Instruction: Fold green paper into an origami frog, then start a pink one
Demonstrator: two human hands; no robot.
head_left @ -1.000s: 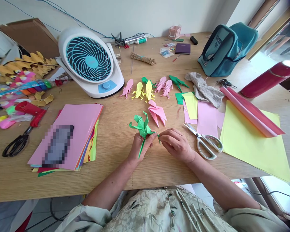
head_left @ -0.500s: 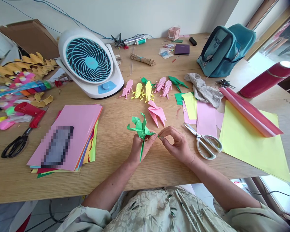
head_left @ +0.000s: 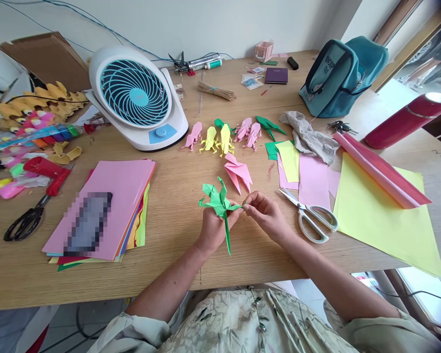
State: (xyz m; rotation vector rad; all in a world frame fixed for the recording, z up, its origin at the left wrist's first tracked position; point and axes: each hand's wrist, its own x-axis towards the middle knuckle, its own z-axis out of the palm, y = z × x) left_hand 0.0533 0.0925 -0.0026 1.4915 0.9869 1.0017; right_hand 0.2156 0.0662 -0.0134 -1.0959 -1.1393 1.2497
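A green origami figure (head_left: 219, 201) with several thin folded limbs is held above the table in front of me. My left hand (head_left: 215, 228) is closed round its underside, its fingers partly hidden behind the paper. One narrow limb points right, and my right hand (head_left: 265, 215) pinches the tip of it between thumb and forefinger. Another long limb hangs down past my left hand. Just beyond the hands lies a pink partly folded paper (head_left: 238, 172). Farther back stand finished-looking paper figures in yellow (head_left: 226, 138), pink (head_left: 194, 135) and green (head_left: 270, 126).
White-handled scissors (head_left: 314, 220) lie right of my hands, by paper pieces (head_left: 314, 181) and yellow sheets (head_left: 385, 230). To the left are a coloured paper stack (head_left: 128, 181), black-handled scissors (head_left: 27, 218) and a fan (head_left: 135, 98). A red flask (head_left: 404, 122) and teal bag (head_left: 341, 78) are at right.
The green figure has turned and shifted slightly right with my left hand; its hanging limb has swung right. My right hand has drawn in closer, its fingers now on the limb's tip.
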